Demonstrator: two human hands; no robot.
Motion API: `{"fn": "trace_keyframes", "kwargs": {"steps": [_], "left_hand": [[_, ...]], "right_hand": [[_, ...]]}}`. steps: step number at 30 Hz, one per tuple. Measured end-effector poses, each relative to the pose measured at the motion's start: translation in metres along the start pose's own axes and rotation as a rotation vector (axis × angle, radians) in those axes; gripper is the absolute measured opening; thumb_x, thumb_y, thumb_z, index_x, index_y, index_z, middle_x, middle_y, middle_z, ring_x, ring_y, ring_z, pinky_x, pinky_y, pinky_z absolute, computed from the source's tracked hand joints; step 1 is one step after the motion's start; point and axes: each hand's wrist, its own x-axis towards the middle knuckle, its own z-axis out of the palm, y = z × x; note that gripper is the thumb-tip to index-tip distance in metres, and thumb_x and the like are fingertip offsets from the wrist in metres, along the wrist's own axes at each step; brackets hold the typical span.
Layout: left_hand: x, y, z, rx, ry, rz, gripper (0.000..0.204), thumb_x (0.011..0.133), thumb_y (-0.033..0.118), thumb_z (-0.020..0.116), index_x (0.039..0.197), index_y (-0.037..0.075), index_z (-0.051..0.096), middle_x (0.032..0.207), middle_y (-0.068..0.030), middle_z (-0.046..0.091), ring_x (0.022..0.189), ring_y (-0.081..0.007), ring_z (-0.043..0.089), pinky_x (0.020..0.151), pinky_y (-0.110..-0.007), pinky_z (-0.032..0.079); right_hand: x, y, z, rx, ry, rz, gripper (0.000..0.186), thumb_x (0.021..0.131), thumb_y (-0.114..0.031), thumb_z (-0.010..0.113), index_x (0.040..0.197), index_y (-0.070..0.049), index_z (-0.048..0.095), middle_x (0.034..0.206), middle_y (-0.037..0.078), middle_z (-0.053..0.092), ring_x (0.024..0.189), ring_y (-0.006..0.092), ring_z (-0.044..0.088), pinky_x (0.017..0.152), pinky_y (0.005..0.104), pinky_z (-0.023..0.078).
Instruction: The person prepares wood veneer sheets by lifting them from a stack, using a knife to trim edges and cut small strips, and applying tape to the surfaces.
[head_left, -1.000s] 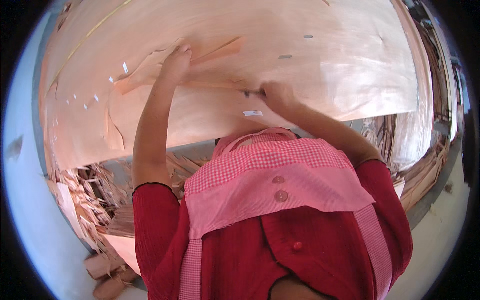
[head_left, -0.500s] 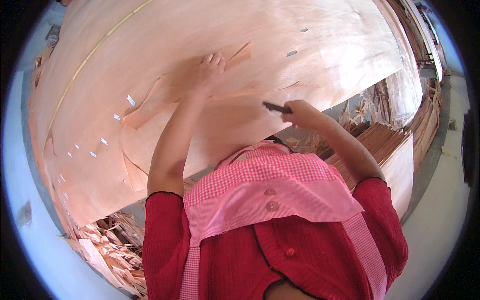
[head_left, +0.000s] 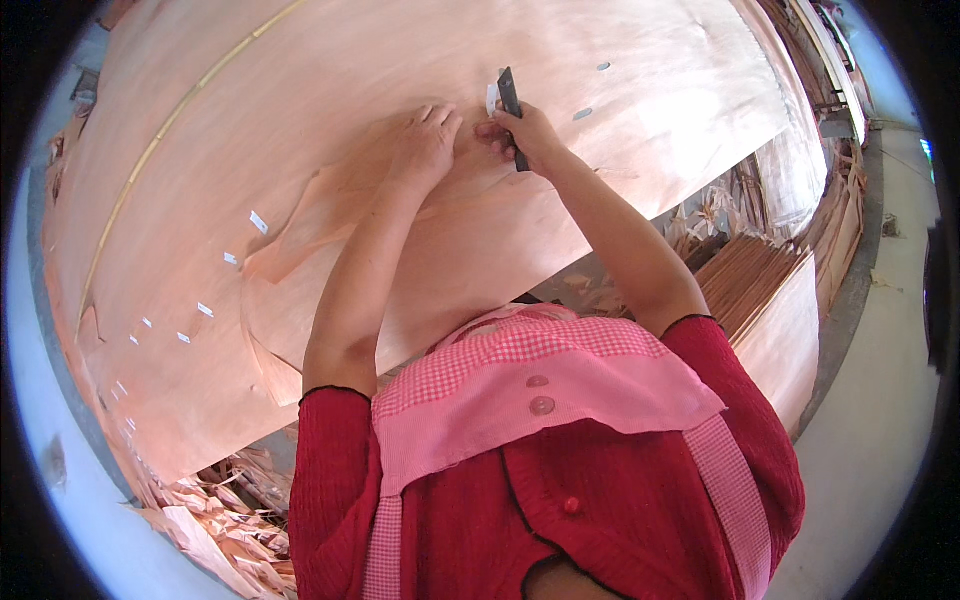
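A wide, pale wood veneer sheet (head_left: 330, 90) spreads out before me. On it, near the middle, my left hand (head_left: 430, 145) lies flat, fingers stretched forward and slightly apart, pressing a loose veneer strip (head_left: 290, 245) with torn edges. Just right of it, my right hand (head_left: 520, 137) is closed around a dark, flat knife (head_left: 511, 95), its slanted end pointing away from me. Beside the knife is a small white piece of tape (head_left: 491, 98); whether my fingertips touch it I cannot tell.
Several white tape bits (head_left: 259, 222) dot the sheet's left part. A yellow strip (head_left: 160, 135) curves along the far left. Veneer scraps (head_left: 240, 510) lie below at left. A stack of veneer (head_left: 750, 285) stands at right, near the sheet's edge.
My right hand has moved forward and left with the knife, to beside my left hand. A white tape piece now shows there. The raised veneer piece by my left hand no longer shows.
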Motion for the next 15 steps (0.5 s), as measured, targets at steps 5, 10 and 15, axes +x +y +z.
{"fn": "trace_keyframes", "kwargs": {"steps": [5, 10, 15], "left_hand": [[0.014, 0.010, -0.007, 0.027, -0.149, -0.040, 0.029, 0.074, 0.005, 0.049, 0.103, 0.006, 0.053, 0.112, -0.0046, 0.050, 0.102, -0.0238, 0.049, 0.084, -0.037, 0.044], [0.023, 0.003, -0.002, 0.074, -0.222, -0.033, 0.028, 0.076, 0.007, 0.048, 0.104, 0.010, 0.050, 0.112, -0.0062, 0.048, 0.103, -0.0243, 0.048, 0.085, -0.036, 0.044], [0.033, 0.007, -0.015, 0.045, -0.287, -0.040, 0.044, 0.077, 0.005, 0.045, 0.120, 0.012, 0.044, 0.126, -0.0087, 0.039, 0.108, -0.0273, 0.045, 0.090, -0.037, 0.041]], "right_hand": [[0.002, -0.010, -0.002, -0.050, -0.065, -0.014, 0.015, 0.086, -0.012, 0.046, 0.094, 0.000, 0.047, 0.072, 0.012, 0.062, 0.047, 0.0132, 0.052, 0.037, 0.0245, 0.036], [0.022, -0.027, -0.008, -0.119, -0.155, 0.044, 0.017, 0.083, -0.015, 0.049, 0.081, 0.002, 0.053, 0.065, 0.011, 0.059, 0.045, 0.0141, 0.052, 0.036, 0.0247, 0.035], [0.024, -0.025, -0.014, -0.096, -0.105, 0.207, 0.021, 0.081, -0.016, 0.052, 0.071, 0.002, 0.055, 0.060, 0.010, 0.057, 0.044, 0.0146, 0.052, 0.035, 0.0244, 0.036]]}}
